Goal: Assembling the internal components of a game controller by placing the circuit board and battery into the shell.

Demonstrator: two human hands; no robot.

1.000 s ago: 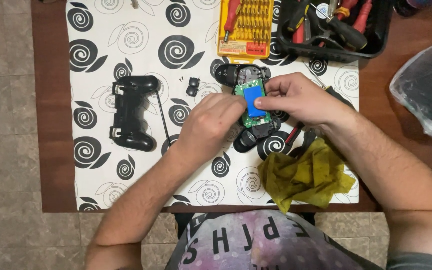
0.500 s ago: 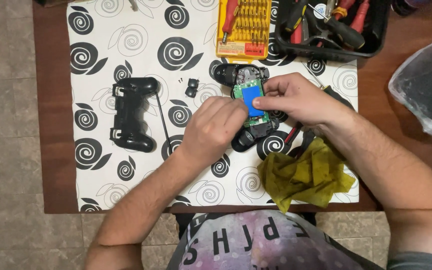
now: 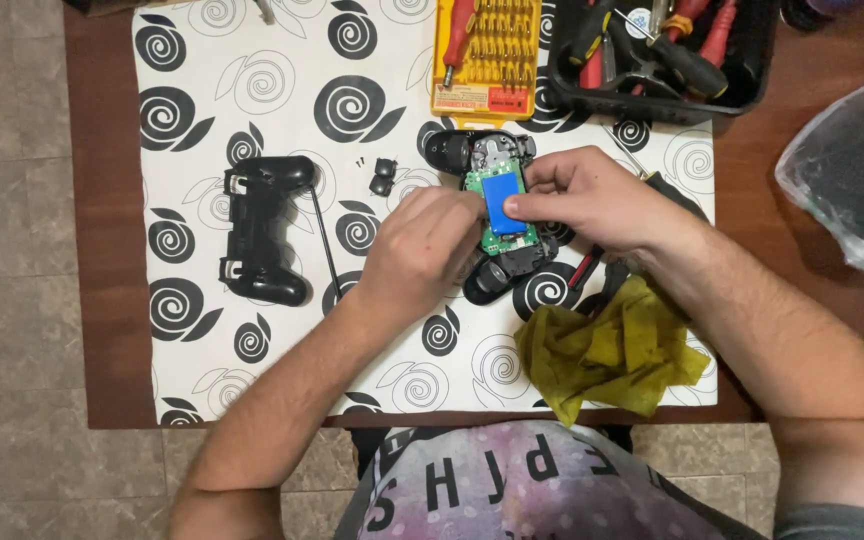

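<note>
Hands have barely shifted, I see: my right hand (image 3: 592, 200) fingers stay pinched on the blue battery (image 3: 505, 201), left hand (image 3: 422, 250) fingers steadying the opened controller (image 3: 497, 215) mid-frame.

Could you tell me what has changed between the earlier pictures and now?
Very little: the left hand and right hand shifted only slightly on the opened controller, the right thumb staying on its blue battery. The black shell, yellow cloth and bit set stayed put.
</note>
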